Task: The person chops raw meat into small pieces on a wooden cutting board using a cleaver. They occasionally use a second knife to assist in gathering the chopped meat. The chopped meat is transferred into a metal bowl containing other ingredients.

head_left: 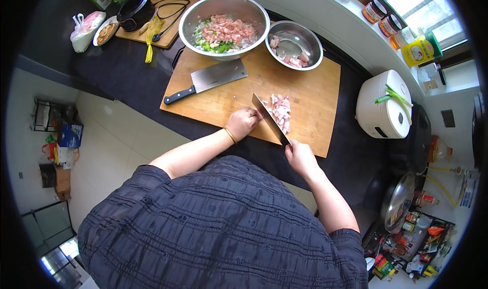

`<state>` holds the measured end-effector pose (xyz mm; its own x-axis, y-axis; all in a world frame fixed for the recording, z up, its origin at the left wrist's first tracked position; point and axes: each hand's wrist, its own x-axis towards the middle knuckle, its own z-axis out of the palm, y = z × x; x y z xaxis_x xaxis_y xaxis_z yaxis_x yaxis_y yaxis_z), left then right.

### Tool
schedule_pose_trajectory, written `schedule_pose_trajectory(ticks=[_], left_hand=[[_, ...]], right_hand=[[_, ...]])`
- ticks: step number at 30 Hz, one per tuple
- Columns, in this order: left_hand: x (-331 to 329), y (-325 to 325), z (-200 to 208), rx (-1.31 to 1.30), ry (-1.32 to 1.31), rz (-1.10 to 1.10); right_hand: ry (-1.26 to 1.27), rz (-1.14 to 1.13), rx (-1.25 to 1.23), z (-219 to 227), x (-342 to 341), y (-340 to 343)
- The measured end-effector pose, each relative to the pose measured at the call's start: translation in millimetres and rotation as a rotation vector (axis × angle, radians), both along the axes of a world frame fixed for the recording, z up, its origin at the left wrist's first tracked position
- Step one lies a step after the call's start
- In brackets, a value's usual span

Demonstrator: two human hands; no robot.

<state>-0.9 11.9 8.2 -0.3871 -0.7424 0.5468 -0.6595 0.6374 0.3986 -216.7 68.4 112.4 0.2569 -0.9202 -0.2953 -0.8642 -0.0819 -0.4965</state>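
My right hand (301, 158) grips the handle of a cleaver (270, 118), its blade standing on edge over the wooden cutting board (203, 106). Left of the blade, my left hand (242, 123) has its fingers curled and pressed onto a piece of pale pink meat (260, 114), mostly hidden by the fingers and blade. Small diced meat (280, 111) lies in a pile just right of the blade. Farther up the board, a second cleaver (219, 76) with a black handle lies flat, touched by neither hand.
A large steel bowl (267, 27) of minced meat and chopped greens stands at the board's far edge. Beside it, a smaller steel bowl (316, 45) holds meat pieces. A white rice cooker (373, 106) with green onion stalks (394, 96) on its lid stands at the right.
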Motion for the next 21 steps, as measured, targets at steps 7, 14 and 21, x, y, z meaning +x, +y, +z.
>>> schedule_pose_trajectory(ticks=[7, 14, 21], left_hand=[[-2, -2, -7, 0.001, 0.029, -0.003], [-3, -1, -2, 0.011, 0.027, 0.021], [0, -2, -2, 0.032, 0.026, -0.008]], right_hand=[[0.07, 0.032, -0.005, 6, 3, 0], [0.11, 0.058, 0.011, 1, 14, -10], [0.022, 0.02, -0.07, -24, 49, -42]])
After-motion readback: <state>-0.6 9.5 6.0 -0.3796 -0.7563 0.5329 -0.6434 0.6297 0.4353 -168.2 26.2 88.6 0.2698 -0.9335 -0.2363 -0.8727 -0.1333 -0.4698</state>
